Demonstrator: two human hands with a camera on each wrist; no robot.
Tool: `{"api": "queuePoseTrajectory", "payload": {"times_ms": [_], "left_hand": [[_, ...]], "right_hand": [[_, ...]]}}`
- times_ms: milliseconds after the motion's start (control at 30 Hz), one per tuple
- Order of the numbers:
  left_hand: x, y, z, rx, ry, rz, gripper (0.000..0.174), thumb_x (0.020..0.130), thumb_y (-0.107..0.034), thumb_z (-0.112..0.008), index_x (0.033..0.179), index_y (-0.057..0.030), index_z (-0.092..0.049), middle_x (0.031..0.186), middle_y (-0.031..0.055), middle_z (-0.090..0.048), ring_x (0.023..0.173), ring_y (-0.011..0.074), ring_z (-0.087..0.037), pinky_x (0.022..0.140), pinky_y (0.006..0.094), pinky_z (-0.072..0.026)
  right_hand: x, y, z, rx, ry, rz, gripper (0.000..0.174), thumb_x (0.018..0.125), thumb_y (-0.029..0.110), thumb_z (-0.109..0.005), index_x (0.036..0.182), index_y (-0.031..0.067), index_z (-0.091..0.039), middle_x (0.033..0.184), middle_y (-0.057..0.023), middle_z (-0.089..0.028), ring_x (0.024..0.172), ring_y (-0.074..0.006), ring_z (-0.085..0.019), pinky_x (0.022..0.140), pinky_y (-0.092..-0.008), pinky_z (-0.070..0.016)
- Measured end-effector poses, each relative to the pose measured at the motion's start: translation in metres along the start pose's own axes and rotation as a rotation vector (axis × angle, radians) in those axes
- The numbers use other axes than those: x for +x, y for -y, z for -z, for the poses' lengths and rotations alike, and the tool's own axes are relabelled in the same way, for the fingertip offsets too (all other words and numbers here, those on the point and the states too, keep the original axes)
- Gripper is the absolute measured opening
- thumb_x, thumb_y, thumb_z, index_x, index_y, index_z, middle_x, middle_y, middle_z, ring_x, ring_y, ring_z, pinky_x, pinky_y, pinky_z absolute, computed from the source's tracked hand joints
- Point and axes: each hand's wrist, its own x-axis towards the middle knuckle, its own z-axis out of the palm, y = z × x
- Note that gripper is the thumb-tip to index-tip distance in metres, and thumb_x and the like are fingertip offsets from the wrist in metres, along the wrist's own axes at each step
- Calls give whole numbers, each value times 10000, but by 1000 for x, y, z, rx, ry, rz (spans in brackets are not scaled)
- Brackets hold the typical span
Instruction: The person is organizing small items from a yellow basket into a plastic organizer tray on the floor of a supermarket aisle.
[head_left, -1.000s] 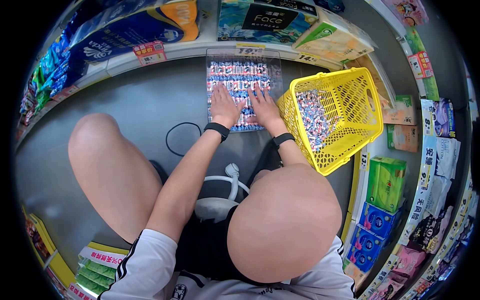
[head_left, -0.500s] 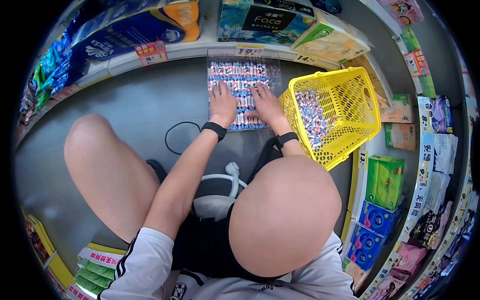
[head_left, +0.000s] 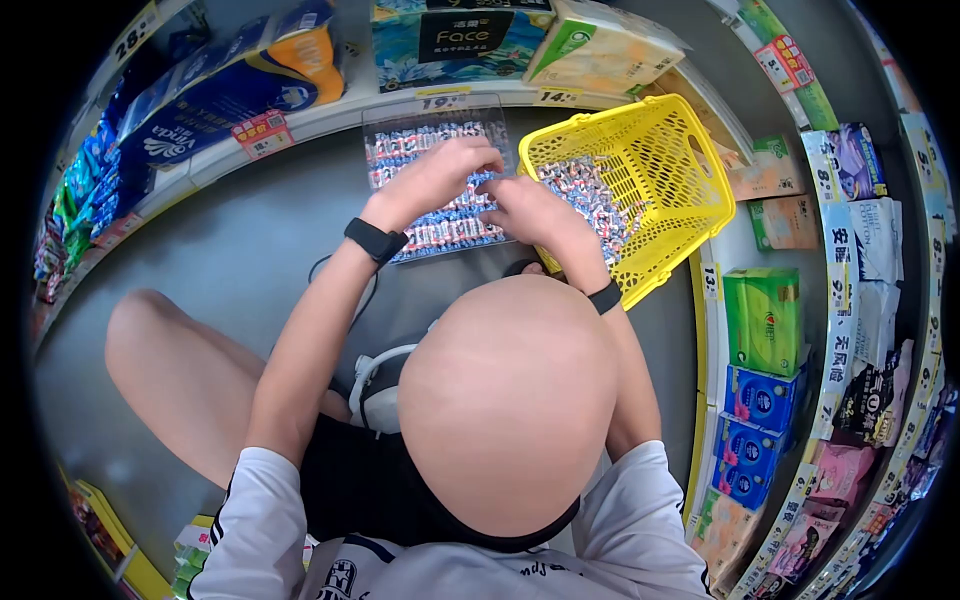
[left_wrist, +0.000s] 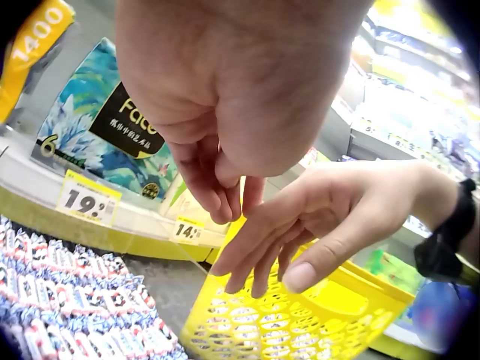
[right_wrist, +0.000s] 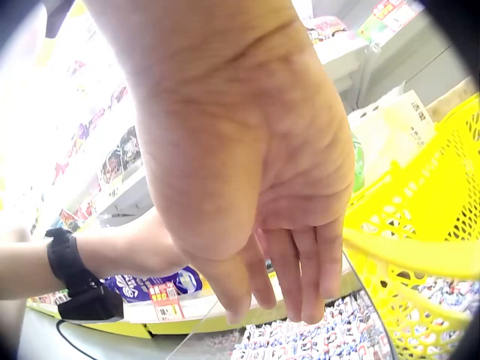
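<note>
Rows of small wrapped candies (head_left: 450, 233) fill a clear shallow box (head_left: 435, 103) on the floor; they also show in the left wrist view (left_wrist: 75, 300). Over the box's upper right part is the left hand (head_left: 437, 176), its fingers loosely bent and no item visible in them (left_wrist: 236, 112). The right hand (head_left: 545, 212) is beside it, above the box's right edge near the basket, with relaxed fingers and nothing visible in them (right_wrist: 262, 165). The yellow basket (head_left: 682, 185) stands tilted against the box's right side, with loose wrapped candies (head_left: 590, 200) inside.
Shelves with tissue packs (head_left: 465, 40) and price tags run behind the box. More shelves, with green packs (head_left: 763, 318) and blue packs (head_left: 750, 450), line the right side. The person's raised knee (head_left: 510, 400) is close below the hands; a dark cord lies on the floor.
Both hands have lifted from the candy rows, the left moving rightward toward the right hand. The head view has shifted, so the box and basket appear further left.
</note>
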Motion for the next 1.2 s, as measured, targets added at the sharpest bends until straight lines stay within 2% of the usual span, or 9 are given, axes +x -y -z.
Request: {"api": "queuePoseTrajectory", "payload": {"times_ms": [200,300,367,500,633,800,900,1000,1200], "left_hand": [[39,-34,-9,16,46,-108,423,737,207,-515,1095,25,-644,1079,174,-636,1030,406,-619,881,468,-526],[59,-48,-21,34,71,-148,442,756,188,-520,1149,16,-626,1112,173,-644,1072,414,-615,913,468,-523],[77,-57,-31,32,164,-74,345,803,116,-574,1115,-10,-646,1101,167,-647,1112,382,-619,938,450,-524],[112,-55,-59,103,333,-57,385,817,133,-495,1159,23,-633,1151,202,-664,1140,403,-620,941,462,-522],[145,-56,-81,181,502,64,323,838,93,-490,1118,20,-635,1160,224,-674,1143,398,-629,946,471,-519],[183,-55,-95,206,683,135,255,831,-21,-556,1036,19,-703,976,248,-712,922,433,-699,780,480,-563],[201,-42,-120,322,752,213,287,845,-26,-561,1073,-3,-733,1052,216,-734,985,388,-720,799,481,-572],[214,-33,-138,315,802,234,278,855,-58,-574,1083,-2,-721,1073,226,-729,999,397,-713,802,477,-565],[225,-7,-174,261,870,240,287,859,-80,-595,1110,-31,-725,1114,231,-720,1051,393,-702,852,465,-555]], "right_hand": [[-39,-13,49,195,-109,-39,184,901,157,-695,1010,13,-728,963,-198,-738,925,-378,-705,864,-449,-547],[-55,-36,63,120,-105,-86,199,905,148,-704,1006,-21,-736,917,-185,-754,857,-320,-736,809,-390,-570],[-62,-56,68,139,-100,-97,198,898,139,-696,1010,-16,-747,921,-178,-758,855,-310,-736,808,-376,-571],[-63,-99,72,129,-109,-183,178,873,103,-690,997,3,-768,930,-160,-768,876,-286,-740,806,-362,-571],[-61,-145,62,107,-93,-342,185,855,112,-704,994,12,-771,941,-153,-772,892,-291,-742,829,-374,-567],[-56,-187,60,161,-24,-555,224,848,162,-736,1030,39,-777,992,-152,-773,940,-297,-737,846,-377,-568],[-51,-210,48,143,-8,-642,234,830,169,-740,1029,53,-784,986,-146,-775,932,-282,-738,850,-373,-566],[-46,-236,33,228,56,-724,235,812,116,-700,1018,63,-798,893,-110,-774,821,-211,-736,786,-348,-575],[-32,-255,6,331,94,-834,195,794,142,-768,939,12,-776,833,-108,-766,766,-206,-733,683,-359,-564]]}}
